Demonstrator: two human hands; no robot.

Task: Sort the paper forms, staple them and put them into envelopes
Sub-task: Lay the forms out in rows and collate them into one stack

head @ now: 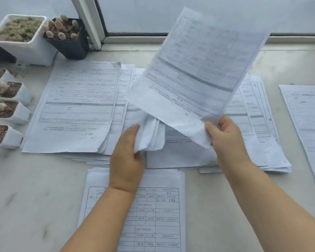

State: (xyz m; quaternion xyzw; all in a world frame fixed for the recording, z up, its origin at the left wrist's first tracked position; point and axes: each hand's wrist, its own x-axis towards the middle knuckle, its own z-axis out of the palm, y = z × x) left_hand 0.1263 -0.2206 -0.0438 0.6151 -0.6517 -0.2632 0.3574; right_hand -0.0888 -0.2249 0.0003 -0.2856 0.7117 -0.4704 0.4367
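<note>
Both hands grip paper: right hand (225, 140) pinches a raised white printed form (198, 70) by its near corner; left hand (127, 153) clutches a bent white sheaf (151, 135).

A pale sill (35, 188) carries form stacks (75, 108) and potted succulents (18, 39) — nothing stapled.

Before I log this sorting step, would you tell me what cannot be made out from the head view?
- Raised white printed form pinched by the right hand: text smeared by motion blur.
- Bundle of folded white sheets in the left hand: sheet count hidden by the grip.
- Near stack of white table forms: cut off by the bottom edge, partly covered by the forearms.
- White sheet at far right: cut off by the frame edge.
- Stapler and envelopes: none in view.
</note>
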